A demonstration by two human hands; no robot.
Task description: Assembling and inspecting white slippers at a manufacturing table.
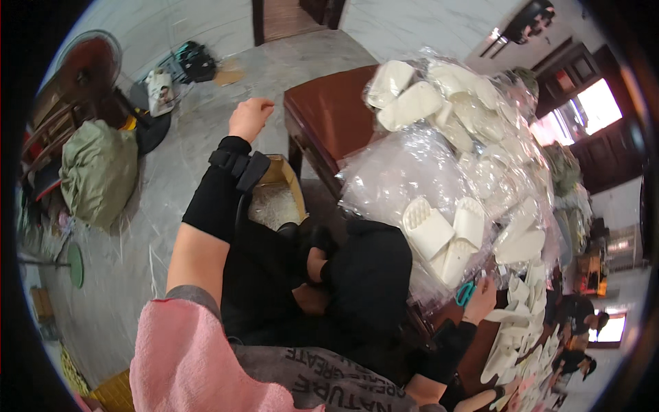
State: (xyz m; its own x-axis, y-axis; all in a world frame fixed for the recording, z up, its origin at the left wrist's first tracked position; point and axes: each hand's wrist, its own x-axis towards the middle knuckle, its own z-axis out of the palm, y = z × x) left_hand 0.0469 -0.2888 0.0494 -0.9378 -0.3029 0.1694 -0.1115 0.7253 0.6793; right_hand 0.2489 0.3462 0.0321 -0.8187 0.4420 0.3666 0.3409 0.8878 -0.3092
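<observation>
My left hand (251,119) is stretched out above the floor, past an open cardboard box (300,196) with clear plastic scraps in it. Its fingers are curled together, and their inner side is hidden. At the table's near edge my right hand (482,302) is closed, with a small pale bit at its fingertips that is too small to name. Scissors with teal handles (465,294) are right beside its thumb; whether the hand grips them is unclear. Just beyond lies a pair of white slippers (427,226) on clear plastic bags (405,168).
More bagged white slippers (412,106) are heaped on the brown table (329,103). Loose white slipper pieces (504,360) spread along the right, with people farther off. On the floor at left are a green sack (99,172) and a standing fan (86,72).
</observation>
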